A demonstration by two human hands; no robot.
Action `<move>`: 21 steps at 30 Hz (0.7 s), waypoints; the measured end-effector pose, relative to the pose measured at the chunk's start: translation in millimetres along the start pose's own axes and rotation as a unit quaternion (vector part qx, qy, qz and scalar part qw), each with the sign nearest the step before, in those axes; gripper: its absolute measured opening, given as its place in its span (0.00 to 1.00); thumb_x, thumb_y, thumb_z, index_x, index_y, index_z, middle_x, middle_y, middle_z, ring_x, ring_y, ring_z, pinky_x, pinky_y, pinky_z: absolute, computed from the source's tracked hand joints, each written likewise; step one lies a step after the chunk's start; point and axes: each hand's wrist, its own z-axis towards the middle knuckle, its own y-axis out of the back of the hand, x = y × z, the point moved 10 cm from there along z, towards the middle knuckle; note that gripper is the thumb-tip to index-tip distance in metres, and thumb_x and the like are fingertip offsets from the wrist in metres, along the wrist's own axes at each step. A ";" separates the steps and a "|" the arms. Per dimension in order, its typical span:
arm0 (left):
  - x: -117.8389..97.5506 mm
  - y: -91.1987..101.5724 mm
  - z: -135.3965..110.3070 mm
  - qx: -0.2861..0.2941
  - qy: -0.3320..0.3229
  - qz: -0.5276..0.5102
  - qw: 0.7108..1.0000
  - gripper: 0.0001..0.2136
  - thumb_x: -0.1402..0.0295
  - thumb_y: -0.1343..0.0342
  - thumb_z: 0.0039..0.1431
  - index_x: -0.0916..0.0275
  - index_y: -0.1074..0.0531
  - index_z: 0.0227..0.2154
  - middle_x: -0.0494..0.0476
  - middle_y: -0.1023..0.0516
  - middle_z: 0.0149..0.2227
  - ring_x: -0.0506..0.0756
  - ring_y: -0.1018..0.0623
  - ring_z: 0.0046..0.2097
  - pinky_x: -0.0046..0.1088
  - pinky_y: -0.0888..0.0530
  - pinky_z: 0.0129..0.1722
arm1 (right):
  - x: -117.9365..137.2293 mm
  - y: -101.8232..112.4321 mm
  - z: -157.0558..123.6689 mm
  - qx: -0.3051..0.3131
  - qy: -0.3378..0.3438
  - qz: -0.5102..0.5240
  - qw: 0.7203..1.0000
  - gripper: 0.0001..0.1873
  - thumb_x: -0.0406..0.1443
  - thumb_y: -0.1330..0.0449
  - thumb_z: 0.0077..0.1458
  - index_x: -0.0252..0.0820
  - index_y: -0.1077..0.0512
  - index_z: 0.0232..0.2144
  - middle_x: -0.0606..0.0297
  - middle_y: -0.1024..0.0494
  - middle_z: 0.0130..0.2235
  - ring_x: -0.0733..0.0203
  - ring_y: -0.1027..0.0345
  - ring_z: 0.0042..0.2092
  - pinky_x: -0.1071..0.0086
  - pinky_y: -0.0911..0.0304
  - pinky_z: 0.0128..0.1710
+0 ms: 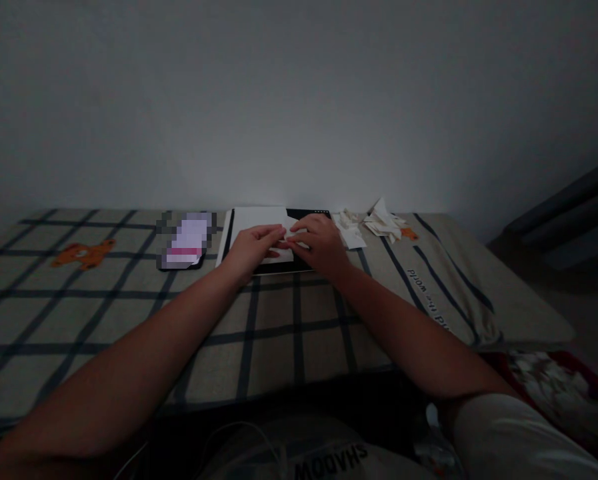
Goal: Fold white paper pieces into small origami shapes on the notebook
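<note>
My left hand (255,245) and my right hand (319,244) meet over a white sheet of paper (257,220) that lies on a dark flat board (309,215) on the checked bedcover. Both hands have their fingers bent down and pressed on a folded part of the paper (289,235) between them. The fingertips of the two hands almost touch. The light is dim, so the exact fold is hard to make out.
A phone-like object (187,241), blurred out, lies left of the board. A heap of folded and crumpled paper pieces (373,223) sits to the right. An orange bear print (83,253) marks the checked bedcover (129,300). A plain wall stands behind.
</note>
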 end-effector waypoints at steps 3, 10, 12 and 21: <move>1.3 6.9 2.2 -0.022 0.003 0.023 0.999 0.17 0.60 0.38 0.47 0.63 0.24 0.39 0.59 0.21 0.39 0.53 0.24 0.36 0.26 0.30 0.31 | 2.9 -5.8 -0.7 0.024 0.017 0.002 1.000 0.11 0.44 0.44 0.59 0.48 0.24 0.34 0.67 0.22 0.44 0.57 0.37 0.51 0.59 0.47 0.53; -4.3 26.1 5.5 -0.084 -0.019 0.062 0.994 0.15 0.63 0.40 0.46 0.62 0.22 0.38 0.57 0.21 0.36 0.52 0.27 0.33 0.25 0.33 0.27 | -4.7 3.3 -0.5 0.019 0.024 -0.012 0.999 0.13 0.41 0.45 0.60 0.48 0.27 0.44 0.64 0.26 0.51 0.56 0.40 0.56 0.56 0.47 0.56; -3.6 27.9 6.9 -0.084 -0.020 0.056 0.995 0.15 0.63 0.41 0.46 0.62 0.22 0.38 0.58 0.22 0.37 0.52 0.27 0.33 0.24 0.33 0.27 | -11.0 3.5 -0.9 0.021 0.013 -0.016 1.000 0.14 0.40 0.44 0.58 0.47 0.28 0.47 0.60 0.29 0.54 0.54 0.41 0.57 0.55 0.46 0.56; 0.7 19.9 7.3 -0.061 -0.008 0.007 0.998 0.12 0.62 0.40 0.48 0.62 0.22 0.35 0.59 0.22 0.39 0.53 0.25 0.37 0.25 0.29 0.31 | -17.3 -9.2 -3.9 0.048 0.010 0.031 0.998 0.14 0.37 0.46 0.59 0.40 0.26 0.44 0.55 0.26 0.50 0.58 0.33 0.52 0.60 0.38 0.52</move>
